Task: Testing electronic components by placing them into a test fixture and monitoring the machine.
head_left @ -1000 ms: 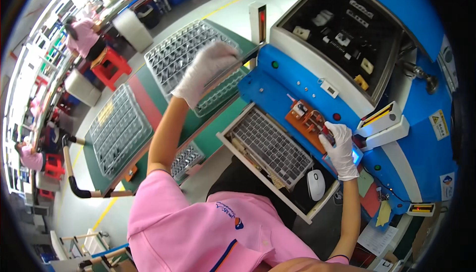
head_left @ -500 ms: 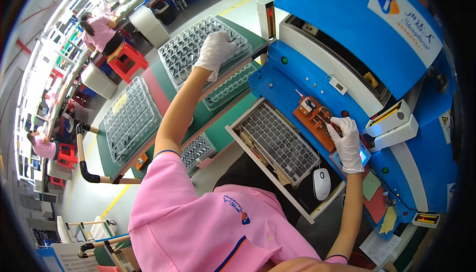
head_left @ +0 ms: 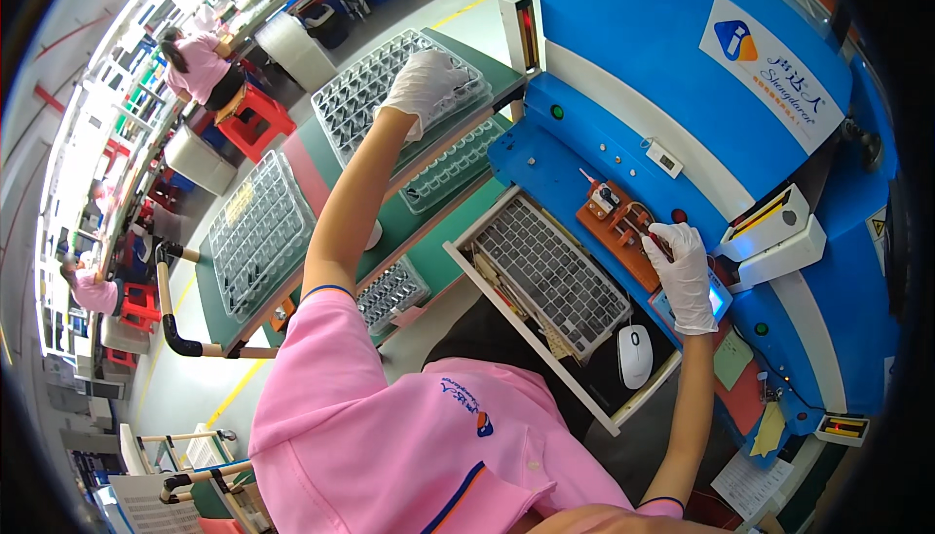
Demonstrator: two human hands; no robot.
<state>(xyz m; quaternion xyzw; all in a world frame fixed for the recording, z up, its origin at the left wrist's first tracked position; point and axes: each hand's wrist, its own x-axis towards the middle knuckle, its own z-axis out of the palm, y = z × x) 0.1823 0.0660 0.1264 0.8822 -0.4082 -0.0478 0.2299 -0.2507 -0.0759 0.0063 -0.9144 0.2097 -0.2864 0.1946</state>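
My left hand (head_left: 425, 86), in a white glove, reaches over a clear plastic tray (head_left: 366, 78) whose many pockets hold small dark parts. Its fingers curl down among the pockets, and whatever they grip is hidden. My right hand (head_left: 684, 279), gloved too, is at an orange-brown fixture (head_left: 623, 242) on the blue machine's ledge. Thumb and forefinger pinch together at a small dark piece by the fixture's right end, too small to name. A small black-and-white part (head_left: 604, 199) sits at the fixture's other end.
A second clear tray (head_left: 258, 237) lies left on the green table, with more trays on the shelf below. An open drawer holds a keyboard (head_left: 550, 276) and a white mouse (head_left: 634, 357). The blue machine hood (head_left: 643, 57) rises beyond. People sit at benches far left.
The machine's blue hood has come down over the opening behind the ledge. My left hand has shifted slightly over the tray. My right hand stays at the fixture, its fingers a little higher.
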